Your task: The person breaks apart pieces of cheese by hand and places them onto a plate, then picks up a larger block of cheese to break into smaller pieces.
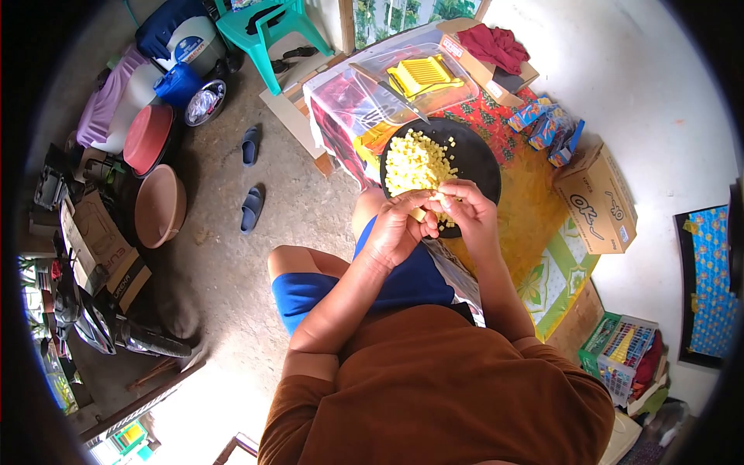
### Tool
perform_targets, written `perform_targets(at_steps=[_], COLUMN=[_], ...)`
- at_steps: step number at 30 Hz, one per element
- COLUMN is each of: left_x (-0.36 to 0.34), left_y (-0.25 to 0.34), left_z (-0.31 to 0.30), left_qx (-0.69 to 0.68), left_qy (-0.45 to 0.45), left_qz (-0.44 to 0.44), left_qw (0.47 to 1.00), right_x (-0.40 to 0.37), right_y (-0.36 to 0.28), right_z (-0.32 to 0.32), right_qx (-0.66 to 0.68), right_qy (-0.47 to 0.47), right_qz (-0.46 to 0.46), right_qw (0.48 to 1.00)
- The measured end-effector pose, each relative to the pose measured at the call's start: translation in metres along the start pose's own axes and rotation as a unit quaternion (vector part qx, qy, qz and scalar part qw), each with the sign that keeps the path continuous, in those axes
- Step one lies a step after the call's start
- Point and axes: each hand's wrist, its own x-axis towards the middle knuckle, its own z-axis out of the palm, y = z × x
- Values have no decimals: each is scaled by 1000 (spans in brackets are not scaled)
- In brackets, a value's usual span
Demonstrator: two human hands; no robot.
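A heap of small pale-yellow cubes (418, 159) lies on a round black tray (482, 159) in front of my lap. Above the tray's near edge, my left hand (397, 229) is closed, its fingers curled around a pale-yellow piece (418, 215). Close against it, my right hand (470, 208) is in a pinch with its fingertips at the left fingertips. Something small and pale shows between them, too small to name. A few loose cubes lie on the tray below the right hand.
A knife (391, 93) rests across a clear plastic container (364, 66) beside a yellow ridged item (425, 75). Cardboard boxes (597, 203) and blue packets (546, 128) stand at right. Slippers (251, 209), basins (160, 207) and a green chair (271, 35) are on the floor at left.
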Motion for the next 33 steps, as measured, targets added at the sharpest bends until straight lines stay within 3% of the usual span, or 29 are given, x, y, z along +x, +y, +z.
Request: perform_targets(at_steps=[6,9,12,22,33], left_x=[-1,2,3,3,-3], left_y=[-1,-5,-5,-8,-3], left_z=[1,-5,-6,-8,2], left_qx=[29,39,40,-16,-36], left_qy=[7,10,20,-4,-32], left_qz=[-3,0,-3,-57,-21], left_qw=[1000,999,999,998,999], right_x=[0,-1,1,0,3], right_y=[-1,7,3,-2,-12], right_z=[-3,-4,-6,-3,-5], right_qx=[-35,-94,-239,-239,-250], right_qy=[15,17,12,-9,-47], right_qz=[46,-16,-58,-60,-82], right_qw=[998,995,969,969,964])
